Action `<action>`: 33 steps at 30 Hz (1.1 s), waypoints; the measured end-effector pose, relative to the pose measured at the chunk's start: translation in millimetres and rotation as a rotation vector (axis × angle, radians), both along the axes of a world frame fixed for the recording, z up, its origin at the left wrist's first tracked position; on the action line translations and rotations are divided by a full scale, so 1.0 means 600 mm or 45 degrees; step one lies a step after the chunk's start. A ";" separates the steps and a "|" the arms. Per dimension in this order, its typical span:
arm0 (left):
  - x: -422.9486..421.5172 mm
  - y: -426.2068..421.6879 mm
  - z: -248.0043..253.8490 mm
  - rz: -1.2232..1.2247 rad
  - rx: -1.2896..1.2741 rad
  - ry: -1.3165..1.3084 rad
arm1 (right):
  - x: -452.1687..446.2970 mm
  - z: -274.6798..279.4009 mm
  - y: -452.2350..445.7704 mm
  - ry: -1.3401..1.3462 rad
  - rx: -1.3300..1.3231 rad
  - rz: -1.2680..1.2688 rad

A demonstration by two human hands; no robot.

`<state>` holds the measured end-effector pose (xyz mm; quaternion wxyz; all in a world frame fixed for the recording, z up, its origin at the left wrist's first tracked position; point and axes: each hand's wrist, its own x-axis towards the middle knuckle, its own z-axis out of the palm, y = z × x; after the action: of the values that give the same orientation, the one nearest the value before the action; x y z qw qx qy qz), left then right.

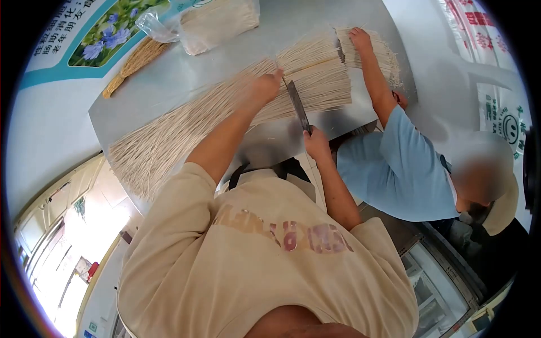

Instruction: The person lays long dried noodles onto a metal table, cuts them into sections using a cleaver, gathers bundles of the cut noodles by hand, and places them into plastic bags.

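Observation:
Long, thin dried noodles (pixel 186 121) lie spread in a wide layer across the metal table (pixel 197 65). My right hand (pixel 318 144) is closed around the handle of a long-bladed knife (pixel 297 104). Its blade slants over the noodles, the tip near a gap that splits the long noodles from a cut section (pixel 318 84). On the long noodles, close to the blade's far end, is my left hand (pixel 265 89). It is blurred, and its fingers are not clear. A thin stick (pixel 318 63) lies across the cut section.
To the right, a co-worker in a light blue shirt (pixel 389 169) rests a hand (pixel 360 39) on another noodle section (pixel 386 62). A plastic bag of noodles (pixel 217 25) and a straw brush (pixel 135 63) lie at the far left. The table's near edge runs before me.

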<state>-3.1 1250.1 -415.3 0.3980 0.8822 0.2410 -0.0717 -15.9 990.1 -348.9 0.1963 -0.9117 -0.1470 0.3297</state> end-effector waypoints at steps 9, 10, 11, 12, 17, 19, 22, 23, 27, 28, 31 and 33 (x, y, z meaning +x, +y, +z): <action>0.054 -0.051 0.055 -0.631 0.154 0.280 | 0.008 -0.035 -0.007 0.039 -0.075 0.011; 0.052 -0.055 0.038 -0.649 0.148 0.290 | 0.003 -0.042 -0.010 -0.032 -0.071 0.064; 0.050 -0.057 0.026 -0.615 0.141 0.248 | -0.002 -0.040 -0.008 -0.021 -0.071 0.048; 0.047 -0.058 0.014 -0.578 0.136 0.206 | -0.004 -0.038 -0.005 -0.028 -0.056 0.027; 0.038 -0.068 0.011 -0.584 0.252 0.189 | -0.012 -0.048 0.008 -0.091 0.027 -0.062; 0.030 -0.068 0.037 -0.526 0.301 0.171 | -0.018 -0.048 0.012 -0.082 -0.040 -0.091; 0.023 -0.068 0.025 -0.495 0.287 0.173 | -0.021 -0.040 0.008 -0.073 0.026 -0.094; 0.030 -0.057 0.009 -0.447 0.235 0.179 | -0.023 -0.040 0.001 -0.090 0.031 -0.097; 0.051 -0.026 0.056 -0.086 0.013 0.115 | -0.057 0.003 -0.041 -0.099 0.220 -0.209; 0.056 -0.029 0.067 -0.083 -0.003 0.111 | -0.076 0.024 -0.060 -0.066 0.271 -0.311; 0.085 -0.043 0.053 -0.164 0.226 -0.168 | -0.114 0.037 -0.130 -0.071 0.191 -0.319; 0.115 -0.043 0.012 -0.363 0.521 -0.148 | -0.135 0.056 -0.161 -0.033 0.095 -0.358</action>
<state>66.2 1224.3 -408.1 0.2103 0.9721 0.1006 -0.0261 -96.6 893.4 -315.4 0.2724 -0.9195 -0.0323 0.2815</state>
